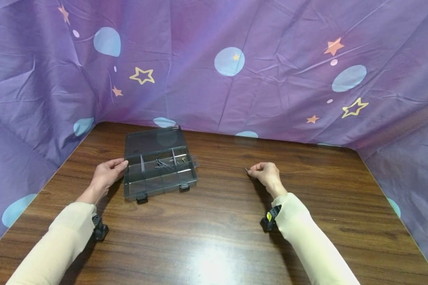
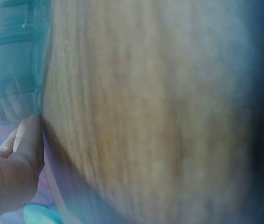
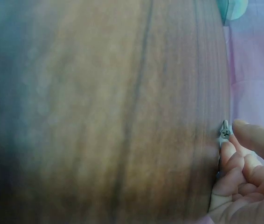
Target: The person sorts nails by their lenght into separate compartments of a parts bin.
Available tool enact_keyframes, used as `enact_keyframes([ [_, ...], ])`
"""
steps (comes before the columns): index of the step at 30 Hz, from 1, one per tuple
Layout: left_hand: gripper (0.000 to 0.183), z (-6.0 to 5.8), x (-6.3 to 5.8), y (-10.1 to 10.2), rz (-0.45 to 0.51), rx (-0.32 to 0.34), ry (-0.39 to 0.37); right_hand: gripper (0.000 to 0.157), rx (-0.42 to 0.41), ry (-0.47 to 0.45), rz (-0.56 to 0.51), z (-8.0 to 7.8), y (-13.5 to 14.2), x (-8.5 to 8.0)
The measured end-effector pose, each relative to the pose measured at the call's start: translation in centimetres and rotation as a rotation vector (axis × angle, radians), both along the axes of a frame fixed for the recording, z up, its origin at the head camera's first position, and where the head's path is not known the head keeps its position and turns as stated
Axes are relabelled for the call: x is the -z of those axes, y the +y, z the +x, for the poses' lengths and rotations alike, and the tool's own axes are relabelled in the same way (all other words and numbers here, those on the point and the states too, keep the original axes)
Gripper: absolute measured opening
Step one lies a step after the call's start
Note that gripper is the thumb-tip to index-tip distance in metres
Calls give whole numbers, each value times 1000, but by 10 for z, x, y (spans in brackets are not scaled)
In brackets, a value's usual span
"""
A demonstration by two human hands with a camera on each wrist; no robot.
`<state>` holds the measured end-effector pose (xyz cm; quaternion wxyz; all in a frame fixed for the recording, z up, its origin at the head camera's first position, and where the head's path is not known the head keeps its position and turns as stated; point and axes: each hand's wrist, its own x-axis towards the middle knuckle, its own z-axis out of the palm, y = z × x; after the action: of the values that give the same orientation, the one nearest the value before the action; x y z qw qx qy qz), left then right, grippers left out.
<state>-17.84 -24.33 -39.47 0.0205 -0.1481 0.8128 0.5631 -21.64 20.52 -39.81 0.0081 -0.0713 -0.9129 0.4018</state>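
A smoky see-through compartment box (image 1: 160, 184) lies on the table with its lid (image 1: 155, 140) laid back. My left hand (image 1: 108, 172) grips the box's left side. In the left wrist view the thumb is at its upper edge and the fingertips are low, near the tabletop. Several screws (image 1: 162, 163) lie in a middle compartment, and a small brassy piece (image 1: 184, 160) is in the compartment to their right. Right of the box, my right hand (image 1: 267, 174) pinches a small screw (image 3: 225, 133) between thumb and fingers, its cross-slotted head showing in the right wrist view.
A wood-grain table (image 1: 207, 213) carries the box, with bare tabletop between the box and my right hand. Purple cloth (image 1: 199, 99) printed with stars and dots hangs behind and along both sides. Two black latches (image 1: 184, 187) stick out at the box's front.
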Motion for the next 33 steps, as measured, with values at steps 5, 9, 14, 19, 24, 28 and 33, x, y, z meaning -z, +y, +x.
enact_keyframes([
  [5, 53, 1, 0, 0, 5, 3, -7, 19, -28, 7, 56, 0, 0, -1],
  [9, 53, 1, 1, 0, 11, 6, 1, 17, -44, 10, 96, 1, -1, -2],
  [14, 54, 1, 1, 0, 8, 13, 1, 14, -61, 27, 137, 1, -1, -2],
  [19, 54, 0, 1, 0, 11, 11, 1, 10, -81, 55, 190, 0, -1, -3],
  [24, 55, 1, 1, 0, 10, 14, 5, 11, -95, 43, 218, 0, 0, -4],
  [28, 55, 1, 1, -1, 12, 17, 6, 11, -79, 19, 179, -2, 1, -4],
  [33, 55, 0, 1, -1, 15, 20, 9, 13, -63, -26, 46, -4, -1, -3],
])
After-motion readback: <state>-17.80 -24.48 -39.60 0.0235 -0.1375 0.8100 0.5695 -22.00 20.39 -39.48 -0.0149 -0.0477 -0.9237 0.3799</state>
